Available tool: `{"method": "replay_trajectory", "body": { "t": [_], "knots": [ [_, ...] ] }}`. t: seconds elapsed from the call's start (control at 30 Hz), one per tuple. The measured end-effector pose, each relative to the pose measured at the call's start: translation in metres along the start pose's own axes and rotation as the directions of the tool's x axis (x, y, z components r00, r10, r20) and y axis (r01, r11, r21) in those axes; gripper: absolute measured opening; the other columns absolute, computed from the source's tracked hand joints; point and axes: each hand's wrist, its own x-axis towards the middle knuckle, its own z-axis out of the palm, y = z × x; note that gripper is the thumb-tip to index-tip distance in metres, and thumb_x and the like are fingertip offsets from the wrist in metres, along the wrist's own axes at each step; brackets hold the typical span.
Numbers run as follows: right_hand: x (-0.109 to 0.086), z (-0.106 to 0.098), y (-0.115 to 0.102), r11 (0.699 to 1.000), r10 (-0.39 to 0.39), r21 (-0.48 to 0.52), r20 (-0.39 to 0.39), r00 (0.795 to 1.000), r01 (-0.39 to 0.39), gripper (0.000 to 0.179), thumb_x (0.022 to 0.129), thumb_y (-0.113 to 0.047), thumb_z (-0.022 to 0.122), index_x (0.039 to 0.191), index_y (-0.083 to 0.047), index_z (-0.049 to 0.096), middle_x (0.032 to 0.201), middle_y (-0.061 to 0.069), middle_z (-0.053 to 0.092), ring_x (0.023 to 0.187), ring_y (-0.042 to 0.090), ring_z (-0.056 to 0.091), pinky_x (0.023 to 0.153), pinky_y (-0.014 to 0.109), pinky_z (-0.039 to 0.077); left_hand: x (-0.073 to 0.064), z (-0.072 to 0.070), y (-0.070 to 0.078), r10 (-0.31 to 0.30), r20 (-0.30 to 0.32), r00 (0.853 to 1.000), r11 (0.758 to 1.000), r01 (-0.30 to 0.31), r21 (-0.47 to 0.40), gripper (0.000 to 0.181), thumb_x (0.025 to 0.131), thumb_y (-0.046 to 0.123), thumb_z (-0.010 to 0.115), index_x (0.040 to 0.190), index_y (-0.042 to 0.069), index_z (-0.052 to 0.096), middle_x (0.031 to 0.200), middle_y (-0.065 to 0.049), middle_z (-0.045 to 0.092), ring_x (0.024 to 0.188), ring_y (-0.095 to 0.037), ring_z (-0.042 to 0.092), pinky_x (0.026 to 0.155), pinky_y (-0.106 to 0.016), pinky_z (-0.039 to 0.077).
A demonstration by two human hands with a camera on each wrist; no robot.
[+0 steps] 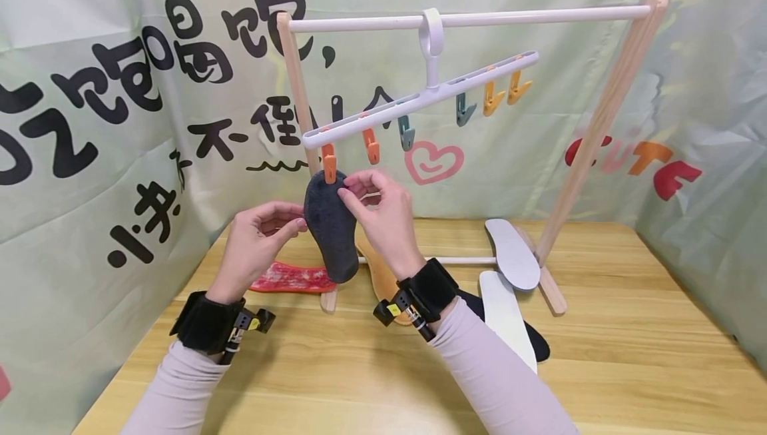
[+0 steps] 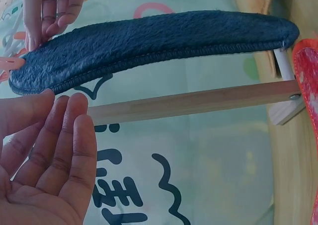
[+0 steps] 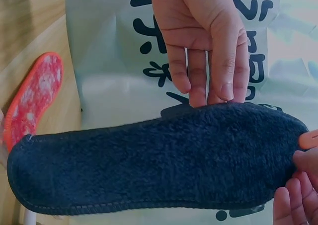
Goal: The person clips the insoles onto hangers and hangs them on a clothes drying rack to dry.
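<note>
Insole between hands (clip above)

Pale mauve sleeves, black wristbands, yellow-marked mounts.

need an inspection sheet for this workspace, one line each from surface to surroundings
Surface: light wood-grain tabletop.
Job's things: dark fuzzy foot-shaped insole, its top overlapped by an orange plastic clip on a tilted white plastic hanger; five other clips hold nothing.
Clutter: red-and-white insole, tan insole, pale grey insole, white insole partly covering a black insole.
Grip: right hand pinches the dark insole near the clip; left hand is at the opposite edge, contact unclear.
Cables: nothing seen.
Surroundings: pale green printed fabric backdrop; rack with wooden posts and white rail.
</note>
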Motion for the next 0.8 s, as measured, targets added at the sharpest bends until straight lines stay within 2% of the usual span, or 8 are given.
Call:
{"method": "replay_trajectory", "body": {
  "t": [0.23,0.47,0.67,0.8],
  "knots": [
    [-0.007,0.006,0.0,1.0,-0.006,0.006,0.066,0.998,0.006,0.016,0.097,-0.021,0.083,0.104,-0.009,0.076,0.094,0.004,0.077,0.085,0.014,0.07,0.078,0.033,0.062,-0.003,-0.002,-0.001,-0.01,0.007,1.0,1.0,0.01,0.012,0.02,0.103,0.019,0.075,0.117,0.006,0.079,0.105,-0.02,0.08,0.088,-0.006,0.078,0.083,-0.017,0.061],
    [-0.014,0.014,-0.001,1.0,-0.003,0.009,0.133,0.991,0.002,0.015,0.097,-0.022,0.083,0.104,-0.01,0.077,0.095,0.003,0.078,0.085,0.011,0.071,0.077,0.024,0.061,-0.006,-0.006,-0.003,-0.01,0.009,1.0,0.999,0.009,0.042,0.022,0.103,0.02,0.075,0.118,0.005,0.078,0.104,-0.016,0.081,0.089,-0.011,0.079,0.081,-0.017,0.061],
    [-0.019,0.024,0.001,1.0,0.007,-0.005,0.217,0.976,-0.006,0.016,0.098,-0.02,0.082,0.108,-0.009,0.079,0.1,0.004,0.081,0.087,0.012,0.075,0.079,0.02,0.062,-0.01,-0.009,-0.008,-0.015,0.011,1.0,0.999,0.014,0.049,0.023,0.103,0.02,0.075,0.118,0.002,0.078,0.102,-0.016,0.081,0.087,-0.009,0.079,0.079,-0.018,0.061],
    [-0.022,0.031,0.001,1.0,0.01,-0.017,0.267,0.964,-0.006,0.019,0.098,-0.019,0.081,0.112,-0.008,0.078,0.105,0.005,0.082,0.09,0.014,0.077,0.082,0.018,0.062,-0.013,-0.012,-0.011,-0.014,0.007,1.0,0.998,0.014,0.063,0.021,0.103,0.021,0.075,0.117,0.006,0.078,0.101,-0.015,0.081,0.086,-0.008,0.079,0.079,-0.017,0.061]
  ]
}}
